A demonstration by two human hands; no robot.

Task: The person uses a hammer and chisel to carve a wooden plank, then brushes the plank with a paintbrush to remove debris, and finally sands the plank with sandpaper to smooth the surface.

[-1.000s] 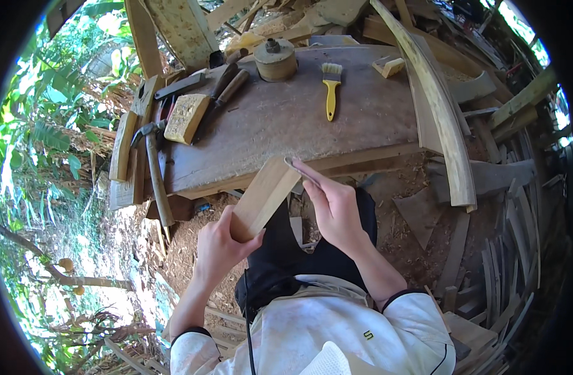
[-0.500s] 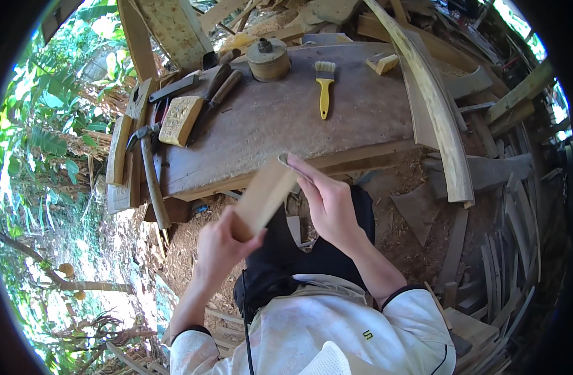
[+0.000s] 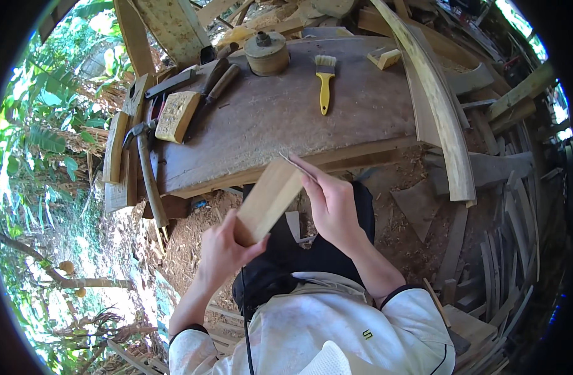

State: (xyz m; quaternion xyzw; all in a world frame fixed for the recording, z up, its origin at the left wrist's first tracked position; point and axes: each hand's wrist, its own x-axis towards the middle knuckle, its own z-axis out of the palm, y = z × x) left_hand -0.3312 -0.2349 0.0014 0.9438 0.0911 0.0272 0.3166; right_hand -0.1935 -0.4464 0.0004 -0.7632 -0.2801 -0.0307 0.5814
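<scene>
A flat wooden block, pale and smooth, is tilted above my lap, just short of the table's front edge. My left hand is closed around its lower end, thumb across the near edge. At the block's upper right corner my right hand pinches a thin sheet, seen nearly edge-on; it looks like folded sandpaper, pressed along the wood's end. The fingers behind the sheet are partly hidden.
On the wooden table lie a yellow-handled brush, a round wooden piece with a bolt, a wood block, chisel-like tools and a hammer. A long curved timber leans at the right.
The wooden block has turned slightly, showing more of its broad face. The thin sheet looks flatter against its end, where it was curled before. Both hands have barely shifted.
</scene>
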